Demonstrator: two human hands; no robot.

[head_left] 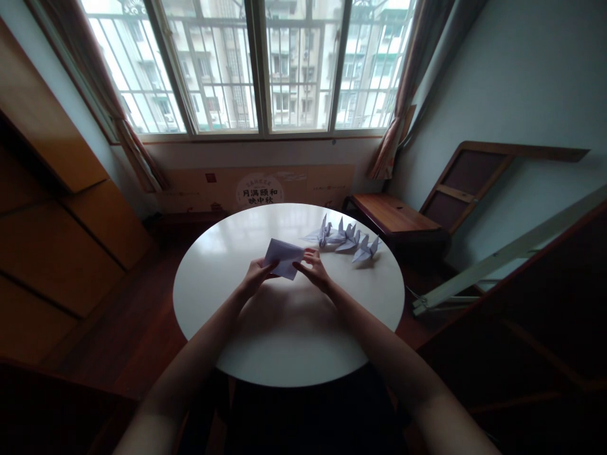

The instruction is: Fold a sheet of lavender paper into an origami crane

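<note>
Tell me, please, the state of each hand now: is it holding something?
Left hand: holding the paper at its left side.
Right hand: holding the same paper at its right side.

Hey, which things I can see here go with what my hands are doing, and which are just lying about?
With the work:
paper square, held by the left hand and right hand
white round table beneath
origami cranes, probably related, though not held

Just lying about, it seems:
low wooden table
printed panel with Chinese characters, below the window
wooden frame with dark panels
</note>
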